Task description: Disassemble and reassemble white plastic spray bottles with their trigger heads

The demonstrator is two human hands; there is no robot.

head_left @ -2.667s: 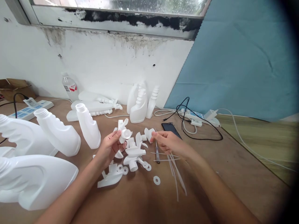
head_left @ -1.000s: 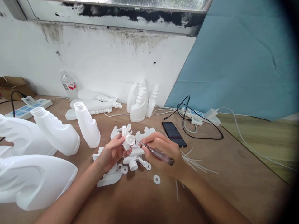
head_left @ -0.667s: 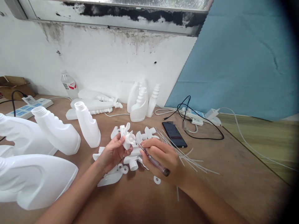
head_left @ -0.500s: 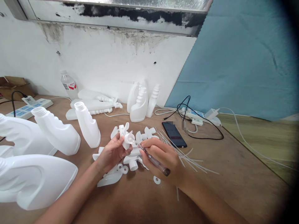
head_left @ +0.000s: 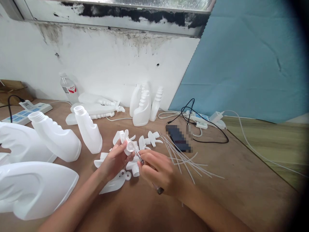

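Observation:
My left hand (head_left: 116, 159) is closed around a white trigger spray head (head_left: 129, 146), its round open collar turned toward my right. In my right hand (head_left: 160, 170) is a screwdriver (head_left: 139, 157) with a clear handle and a dark end. Its thin metal tip reaches into the collar; how deep it goes I cannot tell. Under and beyond my hands lie more white spray heads (head_left: 153, 138) and loose white plastic covers (head_left: 113, 185). Small white washers (head_left: 127, 176) rest beside my left wrist.
White spray bottles stand and lie at the left (head_left: 89, 132) and by the wall (head_left: 142, 111). Thin white tubes (head_left: 187, 164) are spread right of my hands, near a phone (head_left: 178, 138). Power strips (head_left: 31, 112) and cables sit farther back, with a clear water bottle (head_left: 70, 88).
The screwdriver has tilted more steeply in my right hand, which has shifted slightly left and down. My left hand keeps hold of the spray head. The view has shifted a little.

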